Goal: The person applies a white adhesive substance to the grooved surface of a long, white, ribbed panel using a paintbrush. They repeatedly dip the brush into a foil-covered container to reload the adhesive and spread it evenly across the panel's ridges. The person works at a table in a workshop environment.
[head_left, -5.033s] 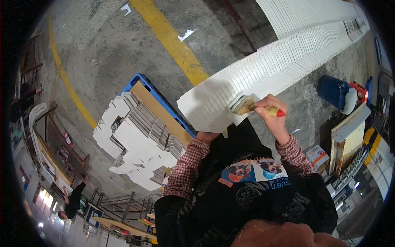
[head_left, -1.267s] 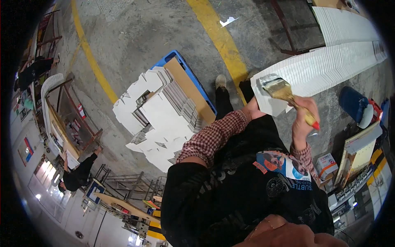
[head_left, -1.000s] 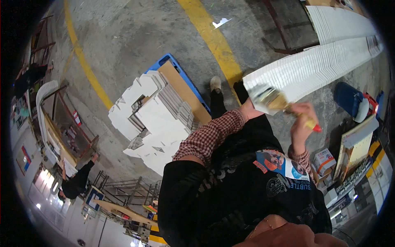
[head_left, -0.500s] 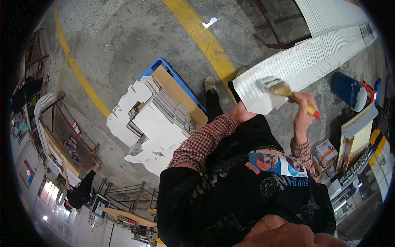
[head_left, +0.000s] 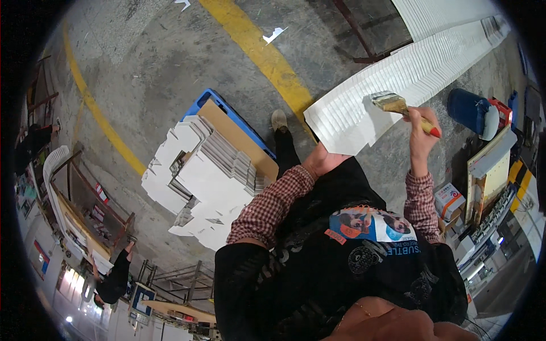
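My right hand [head_left: 424, 126] is closed round the handle of a wide paintbrush [head_left: 392, 102], which has a wooden grip with a yellow and red end. Its bristles are over the white surface of a long row of overlapping white card sheets [head_left: 364, 111]; I cannot tell whether they touch it. At the near end of that row, my left hand [head_left: 323, 161] is against the edge of the closest sheet. The sheet hides its fingers, so its grip does not show.
Left of me, stacked white die-cut card pieces [head_left: 219, 170] and brown cardboard lie on a blue pallet [head_left: 207, 102]. A blue drum [head_left: 467, 109] and a printed carton [head_left: 448, 196] stand to the right. Dark metal frames are ahead. Another person [head_left: 116, 278] is at the far left.
The view has shifted, so the floor and stacks appear slightly further left. My right hand has moved the brush a little to the right over the white sheets. My left hand stays at their near edge.
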Demonstrator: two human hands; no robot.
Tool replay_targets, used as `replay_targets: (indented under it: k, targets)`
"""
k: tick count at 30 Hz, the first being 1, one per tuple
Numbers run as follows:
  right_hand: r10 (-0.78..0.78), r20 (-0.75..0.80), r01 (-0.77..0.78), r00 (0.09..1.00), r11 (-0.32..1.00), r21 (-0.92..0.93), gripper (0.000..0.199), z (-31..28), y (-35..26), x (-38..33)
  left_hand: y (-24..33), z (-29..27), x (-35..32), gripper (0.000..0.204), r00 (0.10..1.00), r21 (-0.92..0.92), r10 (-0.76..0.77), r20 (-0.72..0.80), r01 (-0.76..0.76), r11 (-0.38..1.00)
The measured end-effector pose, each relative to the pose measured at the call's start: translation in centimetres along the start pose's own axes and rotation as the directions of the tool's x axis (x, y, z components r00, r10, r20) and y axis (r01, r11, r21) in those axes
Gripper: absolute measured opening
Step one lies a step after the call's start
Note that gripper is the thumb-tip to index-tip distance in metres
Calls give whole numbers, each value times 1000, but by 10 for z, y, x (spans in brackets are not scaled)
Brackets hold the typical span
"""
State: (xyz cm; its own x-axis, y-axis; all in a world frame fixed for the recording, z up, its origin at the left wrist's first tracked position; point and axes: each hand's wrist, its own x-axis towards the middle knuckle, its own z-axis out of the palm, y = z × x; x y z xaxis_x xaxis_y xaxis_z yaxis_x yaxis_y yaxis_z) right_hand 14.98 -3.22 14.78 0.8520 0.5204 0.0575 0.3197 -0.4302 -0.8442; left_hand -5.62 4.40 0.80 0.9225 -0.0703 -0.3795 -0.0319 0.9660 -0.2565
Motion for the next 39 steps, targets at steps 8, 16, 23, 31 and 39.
replay_targets:
  k: [8,16,23,31,39]
  targets:
    - [-15,305,-41,952,983,176,19,4,-21,-35,3,24,0,61,992,269,88,93,-110,957]
    - [-33,272,22,962,999,46,26,4,7,-18,-5,-2,4,54,935,942,246,254,-297,155]
    - [59,-11,-57,998,989,138,22,-10,4,20,10,26,-9,54,990,823,-30,137,-130,-552]
    - [-186,291,146,938,977,152,16,36,-5,-38,-9,-17,-9,54,996,482,33,85,-70,873]
    - [53,66,-60,996,992,115,22,39,3,1,-1,-9,-9,58,993,-60,-89,79,94,994]
